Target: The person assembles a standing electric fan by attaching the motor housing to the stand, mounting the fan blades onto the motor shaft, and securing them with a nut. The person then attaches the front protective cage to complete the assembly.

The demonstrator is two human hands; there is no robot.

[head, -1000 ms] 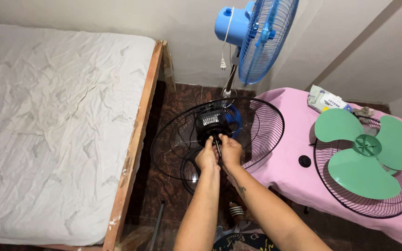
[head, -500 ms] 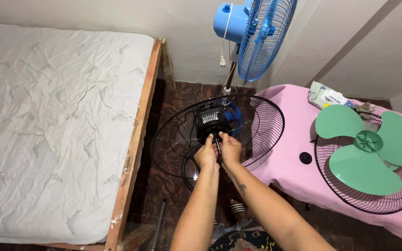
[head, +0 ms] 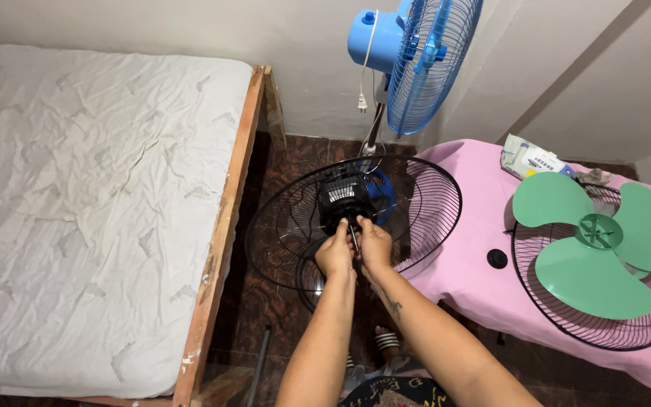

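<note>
Change: hardly any since the earlier frames; both hands stay bunched at the motor shaft [head: 353, 240], and the view has shifted only slightly.
Left hand [head: 336, 254]: fingers curled together, pinching at the shaft's near end.
Right hand [head: 375, 246]: fingers pressed close, touching the left hand's, gripping the same spot.
Shaft: just beyond the fingertips, long axis running from the black motor housing [head: 340, 197] toward the person.
Rear guard [head: 423, 203]: black wire dish ringing the motor, open face toward the person, so the shaft is reachable.
Green blade [head: 593, 245]: well right of the fingers, flat on a loose grille on the pink desk [head: 465, 249].
</note>
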